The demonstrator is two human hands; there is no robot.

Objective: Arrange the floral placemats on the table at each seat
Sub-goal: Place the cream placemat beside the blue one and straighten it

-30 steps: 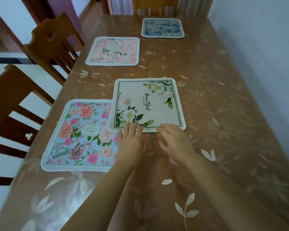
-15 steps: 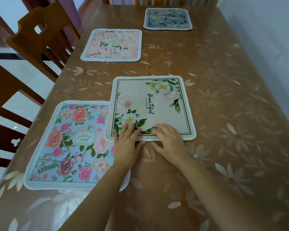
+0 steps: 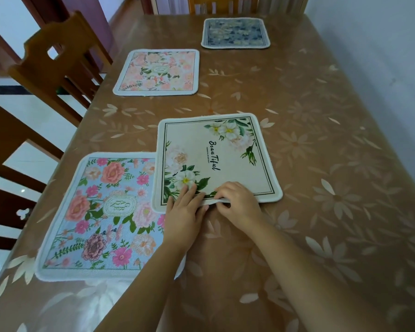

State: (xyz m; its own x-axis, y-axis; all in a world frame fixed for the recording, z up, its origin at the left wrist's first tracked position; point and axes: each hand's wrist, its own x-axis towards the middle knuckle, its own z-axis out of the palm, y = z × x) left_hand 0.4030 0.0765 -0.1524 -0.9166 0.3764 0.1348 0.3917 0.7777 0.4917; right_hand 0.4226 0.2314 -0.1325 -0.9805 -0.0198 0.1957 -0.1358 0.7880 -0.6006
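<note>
**Cream placemat pinched at its near edge, three others laid flat**

Surface (image 3: 326, 121): long, covered in a glossy brown cloth with pale flower print. Four placemats are on it.

Cream placemat (image 3: 216, 159): white flowers, dark line border, script lettering. It lies around the middle of the surface, turned slightly askew to the edges. Its left edge overlaps the far right corner of the light-blue placemat (image 3: 101, 212).

Left hand (image 3: 185, 212): fingers straight and close together, laid flat on the near left part of the cream placemat, over the printed white flower. The palm sits past the placemat's near edge.

Right hand (image 3: 240, 204): fingers curled, pinching the near edge of the cream placemat. That edge is raised a little off the surface at the pinch; the rest of the placemat lies flat.

Light-blue placemat: pink and red flowers, flat along the left edge, near end. The left forearm crosses its near right corner.

Pink placemat (image 3: 157, 71): flat along the left edge, further up.

Dark-blue placemat (image 3: 235, 32): flat at the far edge, about centred.

Wooden chairs: one (image 3: 10, 130) beside the light-blue placemat, one (image 3: 58, 56) beside the pink placemat, one (image 3: 223, 6) at the far edge. A pale wall (image 3: 381, 44) runs along the right edge.
</note>
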